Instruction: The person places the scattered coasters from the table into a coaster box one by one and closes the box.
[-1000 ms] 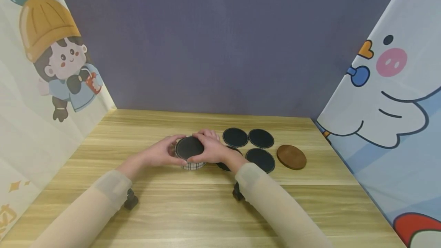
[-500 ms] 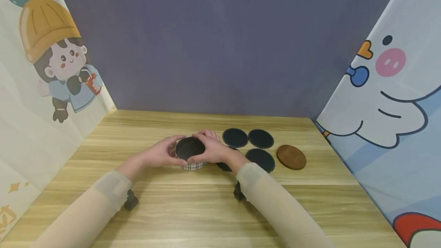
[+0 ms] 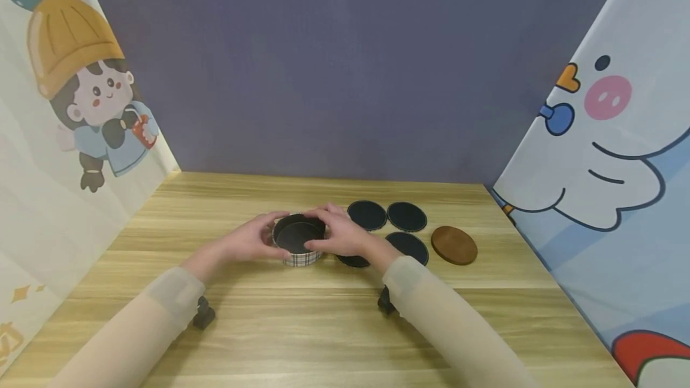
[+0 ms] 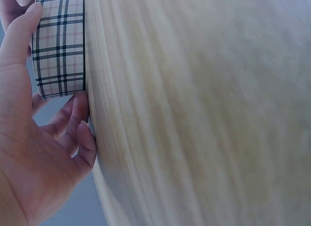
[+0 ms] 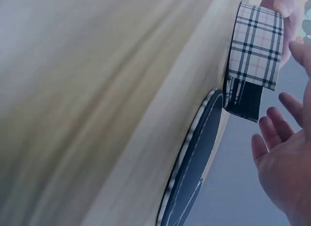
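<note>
A round coaster holder (image 3: 303, 259) with plaid sides and a black inside stands on the wooden table. From its left side my left hand (image 3: 253, 237) grips it, thumb toward the front and fingers curled behind, as the left wrist view also shows on the plaid wall (image 4: 60, 46). A black coaster (image 3: 298, 235) appears to lie down inside the holder. My right hand (image 3: 345, 233) is at the holder's right side with its fingers spread; in the right wrist view the fingers stand apart from the plaid wall, which has a cut-out showing black.
Several round black coasters (image 3: 406, 217) lie flat just right of the holder, one partly under my right hand. Beyond them lies a brown wooden disc (image 3: 454, 245). A grey panel (image 3: 334, 76) closes the back, with printed cartoon panels at both sides.
The black coaster that lay level with the holder's rim has sunk inside it. My right hand has then moved slightly right, off the holder. The left hand has kept its place.
</note>
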### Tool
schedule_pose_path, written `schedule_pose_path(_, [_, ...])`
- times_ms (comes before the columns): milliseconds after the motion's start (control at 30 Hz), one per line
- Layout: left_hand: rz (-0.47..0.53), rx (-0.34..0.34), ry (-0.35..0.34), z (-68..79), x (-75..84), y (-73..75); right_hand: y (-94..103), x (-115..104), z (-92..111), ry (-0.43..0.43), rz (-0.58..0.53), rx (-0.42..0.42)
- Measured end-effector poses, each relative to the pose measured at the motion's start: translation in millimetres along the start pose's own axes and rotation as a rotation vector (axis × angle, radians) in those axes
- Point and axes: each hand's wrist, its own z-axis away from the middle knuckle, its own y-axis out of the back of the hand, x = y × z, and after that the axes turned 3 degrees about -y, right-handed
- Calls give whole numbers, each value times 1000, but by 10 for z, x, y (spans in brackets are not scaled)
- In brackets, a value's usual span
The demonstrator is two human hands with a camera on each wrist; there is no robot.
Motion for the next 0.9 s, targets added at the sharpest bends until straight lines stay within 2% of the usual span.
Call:
schedule_pose_path(400, [-11, 22, -17, -15, -18, 0, 162, 148, 426, 50, -58, -39])
schedule_pose_path(633, [6, 19, -20, -19, -7, -3, 314, 308, 723, -18, -55, -55])
schedule_pose_path(900, [-2, 23, -24, -29, -26, -14, 519, 498, 1028, -46, -30, -7])
